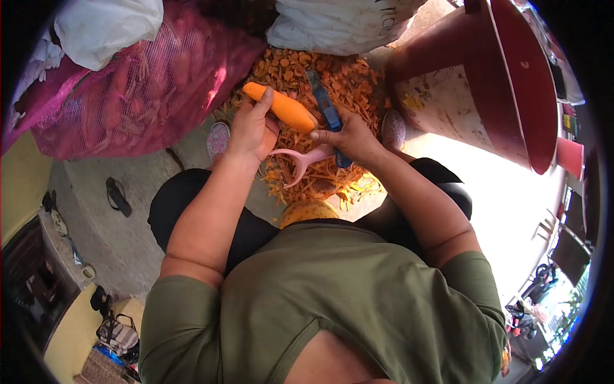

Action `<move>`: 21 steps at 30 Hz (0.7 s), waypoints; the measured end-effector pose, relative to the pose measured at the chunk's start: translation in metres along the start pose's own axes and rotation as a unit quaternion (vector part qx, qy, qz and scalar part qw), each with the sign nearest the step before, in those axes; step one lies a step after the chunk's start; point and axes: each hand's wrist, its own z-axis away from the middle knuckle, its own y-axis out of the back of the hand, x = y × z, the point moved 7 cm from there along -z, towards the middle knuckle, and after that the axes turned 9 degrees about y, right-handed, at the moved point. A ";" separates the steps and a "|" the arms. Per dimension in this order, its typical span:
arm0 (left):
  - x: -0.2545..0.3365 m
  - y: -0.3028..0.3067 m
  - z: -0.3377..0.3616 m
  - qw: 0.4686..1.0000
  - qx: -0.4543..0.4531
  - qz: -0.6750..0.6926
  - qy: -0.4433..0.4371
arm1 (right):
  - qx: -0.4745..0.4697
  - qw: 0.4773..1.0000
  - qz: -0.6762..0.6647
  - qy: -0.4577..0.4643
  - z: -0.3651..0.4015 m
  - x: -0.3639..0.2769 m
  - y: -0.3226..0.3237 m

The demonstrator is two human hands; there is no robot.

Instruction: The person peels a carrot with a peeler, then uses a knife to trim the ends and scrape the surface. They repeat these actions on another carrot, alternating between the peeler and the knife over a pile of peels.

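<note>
A peeled orange carrot point(291, 114) lies across my left hand point(253, 127), its thumb pressed on top and the fingers wrapped beneath. Its right end comes right up to the thumb of my right hand point(350, 136). That hand is closed around a blue utility knife point(327, 110), whose far end points up and away from me. A pink Y-shaped peeler point(299, 165) sticks out to the left from under the same hand, with its handle end in the palm. Below both hands lies a heap of orange peelings and cut pieces point(288, 67).
A pink mesh sack point(137, 96) full of carrots stands at the left, with a white sack point(339, 29) beyond the heap. The large red tub point(448, 83) is at the right. A dark flip-flop point(118, 197) lies on the concrete floor. Between my legs is a yellow rounded object point(309, 211).
</note>
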 end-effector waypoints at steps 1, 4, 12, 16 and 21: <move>0.001 -0.002 0.001 1.000 -0.011 0.000 -0.004 | 0.007 1.000 -0.007 0.010 0.001 -0.005 0.001; 0.007 -0.009 0.004 0.999 -0.035 0.003 -0.009 | -0.029 0.990 -0.138 -0.001 -0.004 0.003 -0.001; 0.014 -0.040 0.026 0.960 -0.218 0.002 0.179 | -0.005 0.994 -0.097 0.054 -0.012 -0.032 0.033; -0.009 -0.018 0.023 0.935 -0.156 -0.239 0.211 | -0.038 0.995 -0.022 0.088 -0.012 -0.038 0.026; -0.029 -0.020 0.017 0.917 -0.130 -0.327 0.186 | -0.043 0.978 0.182 0.088 -0.009 -0.043 0.019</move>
